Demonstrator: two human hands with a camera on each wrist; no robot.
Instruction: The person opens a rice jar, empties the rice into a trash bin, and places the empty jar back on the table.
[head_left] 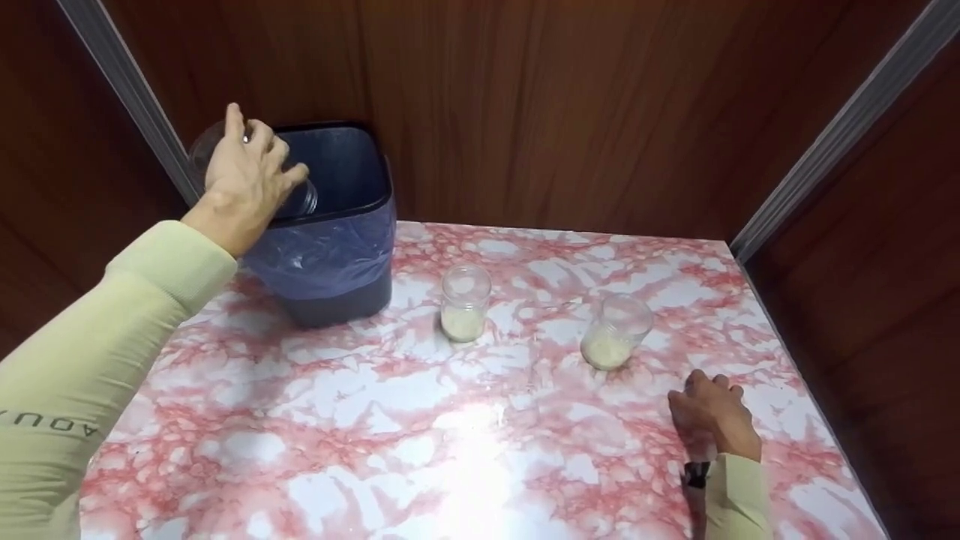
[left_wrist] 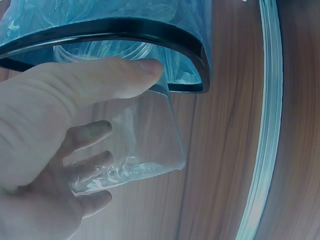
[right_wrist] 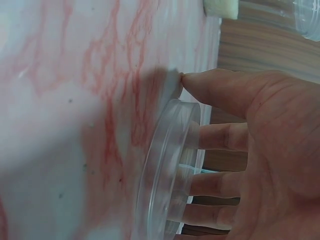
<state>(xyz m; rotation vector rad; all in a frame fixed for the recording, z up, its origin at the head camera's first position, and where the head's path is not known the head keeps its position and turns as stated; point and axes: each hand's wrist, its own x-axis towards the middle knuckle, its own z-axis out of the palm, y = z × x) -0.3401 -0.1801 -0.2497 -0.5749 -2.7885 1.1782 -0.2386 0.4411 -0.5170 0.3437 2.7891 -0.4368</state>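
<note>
My left hand [head_left: 247,161] grips a clear plastic jar [left_wrist: 145,135] from its side, the thumb across its upper part. The jar is tipped, its threaded mouth just inside the rim of the dark bin [head_left: 345,300] and its base outside. No contents show in its visible part. My right hand [head_left: 712,412] is low over the table at the right, palm beside a clear round lid [right_wrist: 160,170]. Its fingers are extended at the far side of the lid, and the thumb tip is just off the lid's edge.
Two clear jars with a pale, off-white fill at the bottom stand mid-table, one left [head_left: 463,322] and one right [head_left: 607,349]. A bluish bag liner [head_left: 330,259] folds over the bin's rim. Wood panels [head_left: 525,112] enclose the pink-marbled table [head_left: 360,465].
</note>
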